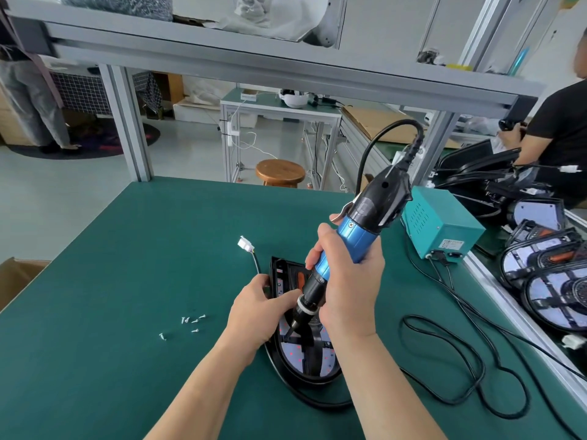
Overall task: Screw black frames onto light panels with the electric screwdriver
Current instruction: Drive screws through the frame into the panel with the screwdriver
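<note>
Item: one light panel (313, 355), pale face with red dots, lay flat on the green bench mat (127, 281) just in front of the person, seated inside its black frame (275, 360). A lead with a white connector (245, 243) ran out from the frame's far corner. Tool: the electric screwdriver (351, 246), blue body and black cap, stood tilted with its bit set down on the near-left part of the frame. The right hand (349, 290) was wrapped round the blue barrel. The left hand (257, 315) lay on the frame's left edge, fingers curled over it and thumb stretched to the tool's collar, steadying both. No screw head could be made out under the bit. Stock: a handful of loose screws (190, 322) lay on the mat to the left of the panel, near but apart from it. Accessories: a teal power box (441, 227) sat behind the tool, and a black cable (460, 360) was looped on the mat to the right. Further units: a pile of similar framed panels (552, 287) lay on the adjoining bench at right; whether those were already screwed could not be told. Assessment: this unit appeared to be mid-fastening, one screw point in hand. The loose screws suggested that several fixings remained.
</note>
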